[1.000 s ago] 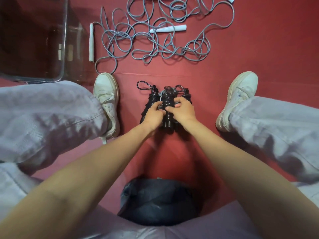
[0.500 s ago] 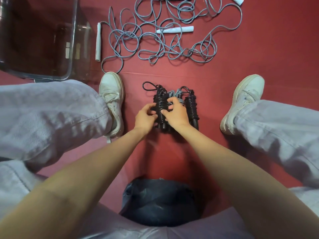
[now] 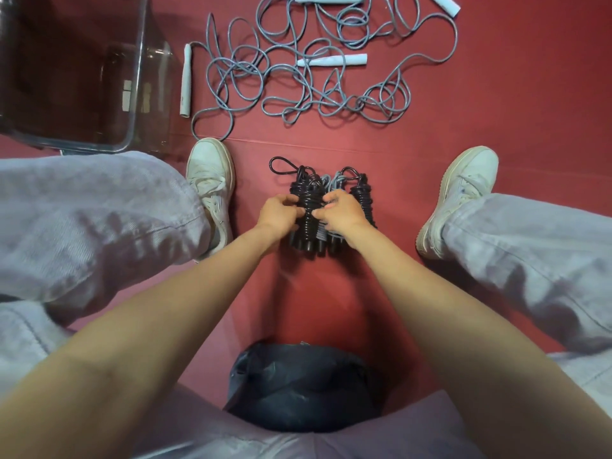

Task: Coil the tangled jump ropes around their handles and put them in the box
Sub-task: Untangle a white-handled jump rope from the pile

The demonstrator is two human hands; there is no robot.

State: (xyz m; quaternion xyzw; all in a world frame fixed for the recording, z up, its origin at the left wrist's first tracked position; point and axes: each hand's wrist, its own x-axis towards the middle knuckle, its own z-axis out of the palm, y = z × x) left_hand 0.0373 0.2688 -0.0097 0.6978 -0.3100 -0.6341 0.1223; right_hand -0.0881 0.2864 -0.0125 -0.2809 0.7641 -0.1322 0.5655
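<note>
Black jump ropes (image 3: 309, 210), coiled round their handles, are gripped at mid-frame, and the scene is taken from the bottom up. At lowest centre a dark bag (image 3: 304, 389) is seen on the red floor (image 3: 513, 94), framed by pale trouser legs (image 3: 99, 220). Above it both forearms are stretched to the bundle. The left hand (image 3: 281, 212) is curled against its left side, fingertips pinched on the black cord. The right hand (image 3: 342, 212) is closed over the right half. Whether the bundle is lifted off the floor cannot be told. A strand of grey cord is glimpsed among the black coils at the top. White shoes are planted either side, the left shoe (image 3: 210, 180) and the right shoe (image 3: 460, 193). Further up, grey jump ropes (image 3: 298, 77) are sprawled in a tangle, with white handles (image 3: 331, 60) scattered through it. At upper left the clear box (image 3: 140, 61) is set just beside one of those handles.
</note>
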